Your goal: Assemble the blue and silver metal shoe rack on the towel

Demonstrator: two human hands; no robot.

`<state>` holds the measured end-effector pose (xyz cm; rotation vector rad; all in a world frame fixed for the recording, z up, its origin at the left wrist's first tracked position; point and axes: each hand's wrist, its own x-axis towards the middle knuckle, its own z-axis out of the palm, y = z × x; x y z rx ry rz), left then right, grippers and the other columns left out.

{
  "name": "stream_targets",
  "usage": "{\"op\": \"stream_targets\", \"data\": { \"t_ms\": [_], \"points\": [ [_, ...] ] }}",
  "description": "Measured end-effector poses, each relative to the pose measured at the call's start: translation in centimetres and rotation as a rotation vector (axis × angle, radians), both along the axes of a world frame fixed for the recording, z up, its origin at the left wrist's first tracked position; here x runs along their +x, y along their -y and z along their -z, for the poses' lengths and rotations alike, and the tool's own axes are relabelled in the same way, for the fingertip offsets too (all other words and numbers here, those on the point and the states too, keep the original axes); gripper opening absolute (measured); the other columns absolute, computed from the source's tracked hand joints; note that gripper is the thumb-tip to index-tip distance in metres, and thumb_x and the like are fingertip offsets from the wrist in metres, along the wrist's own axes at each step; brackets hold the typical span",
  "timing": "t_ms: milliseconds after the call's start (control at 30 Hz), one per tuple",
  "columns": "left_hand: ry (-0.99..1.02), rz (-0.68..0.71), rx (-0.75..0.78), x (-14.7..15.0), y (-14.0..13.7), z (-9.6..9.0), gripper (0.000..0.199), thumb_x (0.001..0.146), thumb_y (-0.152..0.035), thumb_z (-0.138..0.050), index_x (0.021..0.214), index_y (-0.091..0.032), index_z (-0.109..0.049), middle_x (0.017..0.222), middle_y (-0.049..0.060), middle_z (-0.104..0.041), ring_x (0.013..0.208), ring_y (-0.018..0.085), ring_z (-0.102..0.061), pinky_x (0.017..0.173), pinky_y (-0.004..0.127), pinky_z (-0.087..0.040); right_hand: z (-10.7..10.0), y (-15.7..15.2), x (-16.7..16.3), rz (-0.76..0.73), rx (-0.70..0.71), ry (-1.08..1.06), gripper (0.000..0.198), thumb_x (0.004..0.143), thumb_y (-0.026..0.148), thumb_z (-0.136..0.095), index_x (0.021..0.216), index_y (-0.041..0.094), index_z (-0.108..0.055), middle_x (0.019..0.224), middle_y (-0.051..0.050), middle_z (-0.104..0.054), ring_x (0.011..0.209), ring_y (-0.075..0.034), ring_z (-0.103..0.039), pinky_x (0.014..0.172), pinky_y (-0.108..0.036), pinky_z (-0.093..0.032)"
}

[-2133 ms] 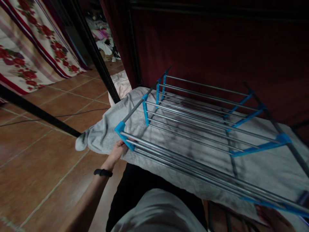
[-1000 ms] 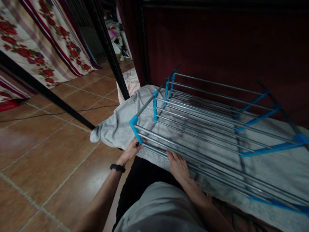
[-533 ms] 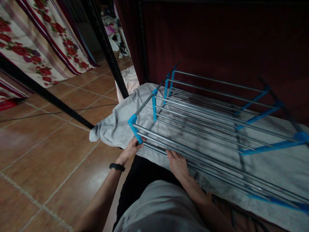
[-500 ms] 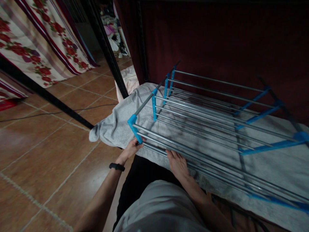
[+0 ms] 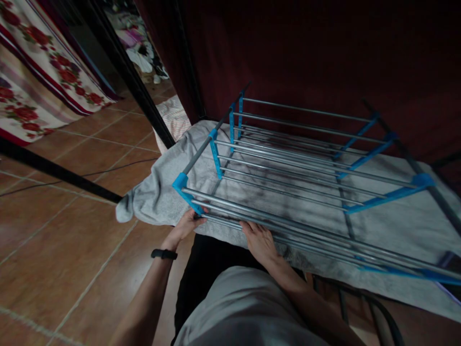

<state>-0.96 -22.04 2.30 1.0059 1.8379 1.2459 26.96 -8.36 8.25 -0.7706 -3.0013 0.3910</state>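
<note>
A shoe rack of thin metal tubes and blue plastic brackets lies on its side on a grey blanket. At its near left corner, my left hand grips the lower end of a blue bracket, thumb and fingers closed where the tubes join it. Further right along the near edge, my right hand has its fingers curled over the front tubes; their tips are partly hidden. A black band is on my left wrist.
Black metal posts stand at the left, with a tiled floor beyond. A dark red curtain hangs behind the rack. A floral curtain is at upper left, and a cable crosses the floor. Dark curved bars sit low at right.
The view has turned to the right, so the rack and blanket sit further left in the picture. Both hands keep their places on the rack.
</note>
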Motion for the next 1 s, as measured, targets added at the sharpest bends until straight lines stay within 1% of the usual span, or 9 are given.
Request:
{"op": "stream_targets", "data": {
  "t_ms": [133,233,333,400,633,767,867,1000],
  "points": [
    [0.009,-0.034,0.017,0.3,-0.1,-0.2,0.035,0.069,-0.040,-0.075,0.096,-0.019,-0.068,0.098,0.005,-0.068,0.094,0.023,-0.060,0.086,0.038,-0.049,-0.4,0.1,0.2,0.000,-0.004,-0.011,0.045,0.096,0.012,-0.036,0.136,0.025,-0.053,0.127,-0.007,-0.063,0.107,-0.021,-0.062,0.094,-0.033,-0.045],
    [0.012,-0.060,-0.002,0.5,-0.2,-0.4,0.037,0.070,-0.044,-0.075,0.096,-0.019,-0.068,0.096,0.005,-0.068,0.095,0.024,-0.061,0.089,0.039,-0.049,-0.8,0.0,0.2,0.004,-0.001,0.001,0.049,0.095,0.011,-0.036,0.140,0.026,-0.050,0.129,-0.007,-0.063,0.108,-0.021,-0.063,0.095,-0.034,-0.045],
    [0.057,-0.052,0.001,0.7,-0.3,-0.8,0.038,0.071,-0.047,-0.074,0.095,-0.018,-0.068,0.096,0.005,-0.069,0.098,0.024,-0.060,0.093,0.041,-0.048,-1.1,-0.1,0.2,0.012,-0.005,0.019,0.053,0.094,0.010,-0.037,0.143,0.028,-0.046,0.130,-0.007,-0.063,0.107,-0.021,-0.064,0.094,-0.035,-0.046],
    [0.089,-0.039,0.010,0.7,-0.4,-1.0,0.038,0.072,-0.047,-0.074,0.096,-0.018,-0.068,0.098,0.006,-0.070,0.100,0.024,-0.060,0.096,0.041,-0.047,-1.3,-0.2,0.2,0.017,-0.009,0.029,0.053,0.094,0.011,-0.038,0.142,0.029,-0.047,0.130,-0.006,-0.063,0.106,-0.021,-0.064,0.094,-0.034,-0.046],
    [0.091,-0.051,0.036,0.8,-0.3,-0.7,0.042,0.074,-0.052,-0.072,0.098,-0.017,-0.067,0.103,0.006,-0.070,0.098,0.023,-0.061,0.095,0.041,-0.048,-1.7,-0.1,0.3,0.031,-0.018,0.045,0.049,0.099,0.015,-0.034,0.144,0.027,-0.046,0.131,-0.007,-0.062,0.110,-0.021,-0.063,0.097,-0.034,-0.045],
    [0.065,-0.042,0.029,1.3,-0.4,-1.1,0.046,0.076,-0.055,-0.069,0.103,-0.017,-0.067,0.107,0.007,-0.069,0.104,0.025,-0.060,0.097,0.041,-0.047,-2.1,-0.1,0.4,0.038,-0.007,0.051,0.049,0.099,0.015,-0.033,0.144,0.029,-0.045,0.131,-0.006,-0.062,0.110,-0.021,-0.063,0.096,-0.034,-0.045],
    [0.049,-0.043,0.023,1.5,-0.5,-1.5,0.046,0.077,-0.054,-0.067,0.105,-0.017,-0.067,0.110,0.007,-0.069,0.103,0.025,-0.060,0.096,0.041,-0.048,-2.4,-0.1,0.5,0.039,-0.010,0.063,0.049,0.098,0.016,-0.034,0.144,0.030,-0.046,0.131,-0.005,-0.063,0.107,-0.020,-0.064,0.094,-0.033,-0.046],
    [0.023,-0.047,0.018,1.6,-0.6,-1.6,0.045,0.078,-0.053,-0.066,0.105,-0.017,-0.067,0.106,0.007,-0.069,0.102,0.025,-0.060,0.094,0.042,-0.048,-2.6,-0.1,0.4,0.052,-0.015,0.087,0.050,0.098,0.015,-0.036,0.144,0.032,-0.046,0.131,-0.006,-0.062,0.108,-0.020,-0.064,0.092,-0.032,-0.046]
  ]
}}
